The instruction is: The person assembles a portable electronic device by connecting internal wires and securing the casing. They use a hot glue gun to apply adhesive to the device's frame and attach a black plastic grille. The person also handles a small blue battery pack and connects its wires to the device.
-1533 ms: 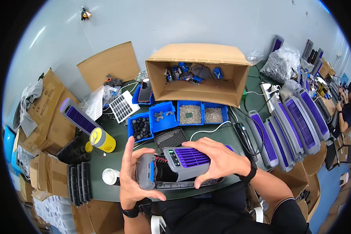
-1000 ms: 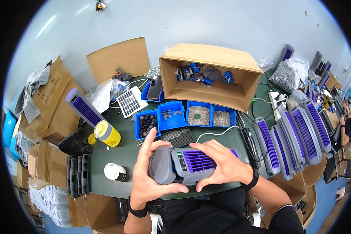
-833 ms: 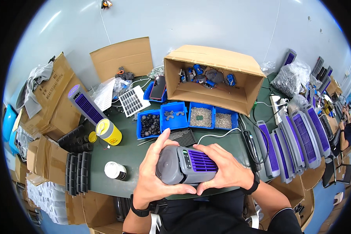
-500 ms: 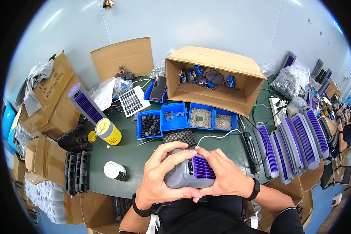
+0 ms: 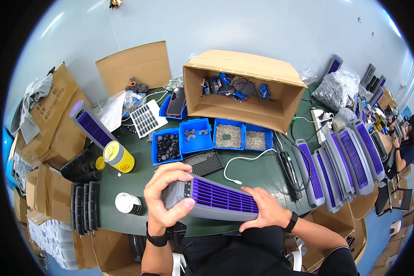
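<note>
Grey-purple unit (image 5: 225,198) is lower ctr of frame, lying lengthwise at the near edge of the green worktop (image 5: 262,172); can't tell if its underside touches. Both hands are on it. L hand (image 5: 158,200): grip wrapped round the rounded grey end, thumb on the front by the dark button strip (image 5: 187,189), fingers over the far side. R hand (image 5: 269,209): grip clamped on the opp. end, thumb at the near edge, fingers on top.

Handling, my guess: stiff plastic shell, mod. wt. for its size, smooth grey sides so a bit slippery. Purple grille (image 5: 225,195) slats look thin, prob. the fragile bit; don't press there. Best hold = solid grey ends/side walls, 1 hand per end, approx. as now. Keep thumb off the btns.

Nearby: black grid tray (image 5: 201,163) just above the unit in frame, white cable plug (image 5: 238,182) beside the unit's upper edge, black handheld tool (image 5: 287,168) right of ctr. Similar purple-grille units (image 5: 353,156) lean in a row, mid-right.
</note>
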Action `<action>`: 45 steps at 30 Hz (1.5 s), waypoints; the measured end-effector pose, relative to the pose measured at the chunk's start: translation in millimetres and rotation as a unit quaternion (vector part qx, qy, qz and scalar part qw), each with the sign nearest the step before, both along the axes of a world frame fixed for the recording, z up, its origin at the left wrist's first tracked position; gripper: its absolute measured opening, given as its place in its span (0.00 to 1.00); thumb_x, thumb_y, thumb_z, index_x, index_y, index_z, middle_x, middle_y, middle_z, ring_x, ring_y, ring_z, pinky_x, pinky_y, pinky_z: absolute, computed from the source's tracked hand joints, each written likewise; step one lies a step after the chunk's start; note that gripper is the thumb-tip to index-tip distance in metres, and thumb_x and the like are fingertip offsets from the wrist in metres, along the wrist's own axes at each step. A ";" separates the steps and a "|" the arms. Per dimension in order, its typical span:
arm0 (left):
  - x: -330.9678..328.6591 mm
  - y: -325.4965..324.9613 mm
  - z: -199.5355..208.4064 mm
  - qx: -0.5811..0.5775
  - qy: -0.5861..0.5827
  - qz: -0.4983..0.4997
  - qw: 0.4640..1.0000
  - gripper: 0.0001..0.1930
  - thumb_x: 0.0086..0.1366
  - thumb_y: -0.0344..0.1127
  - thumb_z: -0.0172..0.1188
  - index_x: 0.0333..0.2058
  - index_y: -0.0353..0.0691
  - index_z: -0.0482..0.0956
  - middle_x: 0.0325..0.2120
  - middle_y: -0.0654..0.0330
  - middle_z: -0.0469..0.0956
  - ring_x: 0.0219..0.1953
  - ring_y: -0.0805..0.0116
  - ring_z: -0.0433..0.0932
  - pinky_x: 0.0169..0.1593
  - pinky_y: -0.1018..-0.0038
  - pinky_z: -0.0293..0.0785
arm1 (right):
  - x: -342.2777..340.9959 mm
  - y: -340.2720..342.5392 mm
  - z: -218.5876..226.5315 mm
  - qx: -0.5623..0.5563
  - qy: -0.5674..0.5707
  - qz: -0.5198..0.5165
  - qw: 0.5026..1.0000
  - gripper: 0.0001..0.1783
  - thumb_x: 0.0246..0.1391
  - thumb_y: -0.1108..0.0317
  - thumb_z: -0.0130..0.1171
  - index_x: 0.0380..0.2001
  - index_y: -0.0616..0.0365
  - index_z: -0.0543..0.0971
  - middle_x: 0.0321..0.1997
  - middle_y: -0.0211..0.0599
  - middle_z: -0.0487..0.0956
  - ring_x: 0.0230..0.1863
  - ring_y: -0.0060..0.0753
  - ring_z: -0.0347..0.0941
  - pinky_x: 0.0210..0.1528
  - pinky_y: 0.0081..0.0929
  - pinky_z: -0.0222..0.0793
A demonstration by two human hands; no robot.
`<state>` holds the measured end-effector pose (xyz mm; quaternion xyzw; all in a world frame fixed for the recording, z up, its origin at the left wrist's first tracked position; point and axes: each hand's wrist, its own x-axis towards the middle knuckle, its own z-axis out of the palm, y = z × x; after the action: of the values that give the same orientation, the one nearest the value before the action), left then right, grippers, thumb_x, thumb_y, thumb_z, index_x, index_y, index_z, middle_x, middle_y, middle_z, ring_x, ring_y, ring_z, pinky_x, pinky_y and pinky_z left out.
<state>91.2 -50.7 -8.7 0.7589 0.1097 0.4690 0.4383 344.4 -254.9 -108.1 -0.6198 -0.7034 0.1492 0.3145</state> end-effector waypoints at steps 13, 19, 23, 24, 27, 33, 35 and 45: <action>6.8 27.9 -15.7 -0.099 0.028 -0.011 0.995 0.31 0.56 0.46 0.69 0.54 0.31 0.82 0.55 0.46 0.81 0.58 0.55 0.79 0.66 0.62 0.69 | -7.9 11.0 12.8 -0.099 0.081 0.002 0.992 0.60 0.45 0.36 0.78 0.70 0.63 0.63 0.59 0.59 0.77 0.58 0.64 0.77 0.60 0.50 0.75; -24.0 9.3 13.2 -0.025 0.113 -0.107 0.988 0.49 0.54 0.66 0.69 0.61 0.26 0.76 0.52 0.42 0.81 0.54 0.54 0.81 0.59 0.61 0.75 | 2.2 -35.4 53.7 -0.377 0.354 0.147 0.843 0.62 0.44 0.41 0.81 0.73 0.66 0.64 0.67 0.52 0.75 0.68 0.45 0.71 0.70 0.38 0.65; -15.6 5.5 -11.7 -0.152 0.032 -0.032 0.987 0.48 0.57 0.67 0.69 0.61 0.28 0.75 0.42 0.47 0.83 0.46 0.59 0.83 0.50 0.65 0.79 | 7.8 -44.3 57.6 -0.273 0.517 0.141 0.799 0.68 0.45 0.34 0.79 0.77 0.64 0.57 0.76 0.49 0.65 0.77 0.40 0.61 0.76 0.37 0.57; -20.1 7.3 -17.7 -0.144 0.021 0.003 0.989 0.46 0.62 0.67 0.65 0.63 0.29 0.73 0.43 0.47 0.83 0.45 0.59 0.83 0.49 0.66 0.79 | 15.2 -49.1 62.7 -0.250 0.575 0.140 0.766 0.72 0.41 0.38 0.84 0.79 0.62 0.55 0.77 0.47 0.64 0.77 0.39 0.61 0.77 0.39 0.56; -27.8 9.5 -47.0 -0.237 -0.037 0.051 0.969 0.38 0.72 0.61 0.55 0.65 0.32 0.70 0.43 0.48 0.83 0.44 0.61 0.83 0.50 0.67 0.80 | 6.6 -74.7 69.1 -0.077 0.391 0.021 0.917 0.76 0.27 0.51 0.93 0.78 0.58 0.57 0.75 0.48 0.66 0.75 0.42 0.65 0.75 0.42 0.62; -25.2 -2.4 -60.2 -0.252 -0.042 0.026 0.966 0.36 0.71 0.62 0.57 0.60 0.33 0.71 0.45 0.47 0.79 0.46 0.61 0.80 0.50 0.67 0.77 | -10.6 -71.8 71.8 0.110 0.210 -0.061 0.970 0.56 0.35 0.55 0.89 0.67 0.62 0.70 0.55 0.49 0.80 0.49 0.47 0.81 0.54 0.39 0.77; -29.2 -6.8 -54.6 -0.222 -0.012 0.028 0.975 0.36 0.71 0.64 0.57 0.58 0.35 0.72 0.46 0.49 0.77 0.46 0.62 0.78 0.51 0.67 0.77 | -8.7 -71.8 71.3 0.116 0.219 -0.051 0.968 0.55 0.35 0.56 0.88 0.66 0.62 0.71 0.55 0.49 0.81 0.48 0.47 0.81 0.52 0.39 0.78; -44.5 -30.6 -69.2 -0.195 0.103 0.090 0.971 0.21 0.69 0.50 0.60 0.43 0.34 0.79 0.40 0.54 0.78 0.41 0.66 0.75 0.50 0.71 0.70 | 0.3 -85.9 59.5 0.038 0.267 -0.068 0.961 0.53 0.34 0.54 0.89 0.64 0.61 0.74 0.56 0.43 0.80 0.55 0.36 0.80 0.59 0.36 0.75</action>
<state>46.7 -81.3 -77.8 0.6902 0.3113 0.3956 0.5198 344.7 -340.8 -48.6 -0.5914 -0.5552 0.2609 0.5234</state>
